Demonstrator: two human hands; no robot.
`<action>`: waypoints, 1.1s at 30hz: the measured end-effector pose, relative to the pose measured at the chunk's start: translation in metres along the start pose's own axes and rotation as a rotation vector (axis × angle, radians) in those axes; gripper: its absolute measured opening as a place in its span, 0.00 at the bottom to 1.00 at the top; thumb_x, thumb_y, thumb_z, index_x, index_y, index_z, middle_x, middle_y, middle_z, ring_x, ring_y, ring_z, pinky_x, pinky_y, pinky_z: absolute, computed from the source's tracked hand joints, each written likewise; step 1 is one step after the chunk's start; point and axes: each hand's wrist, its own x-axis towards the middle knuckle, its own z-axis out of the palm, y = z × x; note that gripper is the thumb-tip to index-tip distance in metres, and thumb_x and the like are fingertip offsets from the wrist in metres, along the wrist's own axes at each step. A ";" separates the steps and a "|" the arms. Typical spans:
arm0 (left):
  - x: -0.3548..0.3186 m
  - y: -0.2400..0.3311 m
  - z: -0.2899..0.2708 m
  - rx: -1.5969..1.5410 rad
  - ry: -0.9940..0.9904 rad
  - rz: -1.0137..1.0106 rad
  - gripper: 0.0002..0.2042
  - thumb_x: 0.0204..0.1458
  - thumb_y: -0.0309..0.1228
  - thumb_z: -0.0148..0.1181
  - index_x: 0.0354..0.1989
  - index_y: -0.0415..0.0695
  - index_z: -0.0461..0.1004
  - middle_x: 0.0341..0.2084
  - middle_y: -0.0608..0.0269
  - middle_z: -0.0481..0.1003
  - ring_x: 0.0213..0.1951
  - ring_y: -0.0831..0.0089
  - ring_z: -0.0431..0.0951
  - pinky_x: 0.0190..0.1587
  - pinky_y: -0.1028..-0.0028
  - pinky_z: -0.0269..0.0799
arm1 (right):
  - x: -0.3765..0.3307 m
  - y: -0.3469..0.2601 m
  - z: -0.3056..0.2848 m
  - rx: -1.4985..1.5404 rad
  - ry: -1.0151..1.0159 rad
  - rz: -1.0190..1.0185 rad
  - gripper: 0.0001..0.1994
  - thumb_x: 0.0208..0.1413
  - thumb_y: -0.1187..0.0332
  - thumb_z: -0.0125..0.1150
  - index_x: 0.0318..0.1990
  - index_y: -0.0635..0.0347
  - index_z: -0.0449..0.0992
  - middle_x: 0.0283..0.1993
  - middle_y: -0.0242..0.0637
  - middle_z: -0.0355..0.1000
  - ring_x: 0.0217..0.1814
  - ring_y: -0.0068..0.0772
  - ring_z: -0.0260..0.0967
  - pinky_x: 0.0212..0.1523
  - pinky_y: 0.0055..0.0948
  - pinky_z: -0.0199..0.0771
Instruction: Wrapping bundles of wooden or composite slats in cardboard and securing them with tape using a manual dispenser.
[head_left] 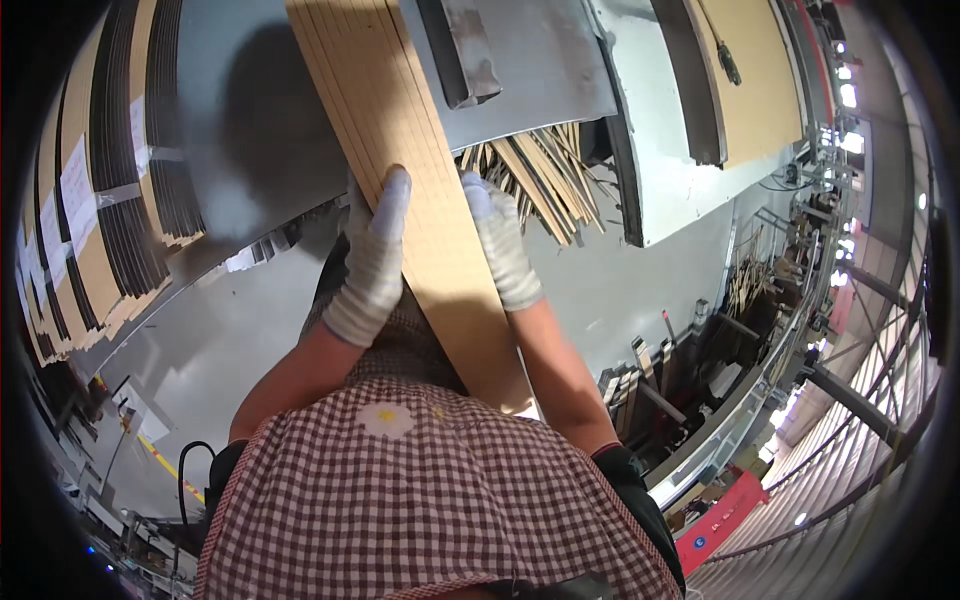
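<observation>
A worker's gloved left hand [372, 262] and right hand [503, 252] are gripping the sides of a stack of long wooden strips [420, 190] resting on the grey bench [560, 70]; uneven pressure is risking strips sliding apart.

I see pale tan wood on the boards [420, 170], with faint lengthwise lines. My gloves are white knit with light blue fingertips, left hand [372, 262] and right hand [500, 250]. My apron [420, 500] is a maroon-and-white check with one white-and-yellow flower. The table [250, 130] is grey. Black and tan strips [120, 170] are stacked at its left edge.
</observation>
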 end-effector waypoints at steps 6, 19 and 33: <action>0.024 -0.041 -0.013 0.027 0.027 -0.040 0.33 0.59 0.36 0.65 0.68 0.42 0.55 0.51 0.58 0.72 0.49 0.73 0.75 0.51 0.71 0.77 | 0.006 0.020 -0.006 0.242 0.053 0.060 0.13 0.70 0.62 0.53 0.46 0.62 0.79 0.39 0.28 0.77 0.38 0.17 0.71 0.39 0.22 0.75; 0.010 -0.048 -0.005 -0.205 -0.072 -0.162 0.42 0.57 0.24 0.66 0.75 0.52 0.45 0.56 0.61 0.70 0.53 0.73 0.75 0.56 0.71 0.77 | 0.090 -0.045 -0.035 -0.943 0.281 -0.739 0.19 0.51 0.81 0.55 0.53 0.65 0.77 0.46 0.54 0.77 0.51 0.56 0.74 0.56 0.42 0.72; -0.049 0.025 -0.025 0.325 -0.179 0.179 0.34 0.45 0.31 0.78 0.59 0.40 0.65 0.45 0.64 0.74 0.45 0.77 0.75 0.48 0.74 0.76 | -0.055 -0.112 0.003 -0.894 -0.483 -0.515 0.34 0.52 0.81 0.59 0.68 0.47 0.68 0.39 0.40 0.76 0.36 0.37 0.76 0.40 0.32 0.79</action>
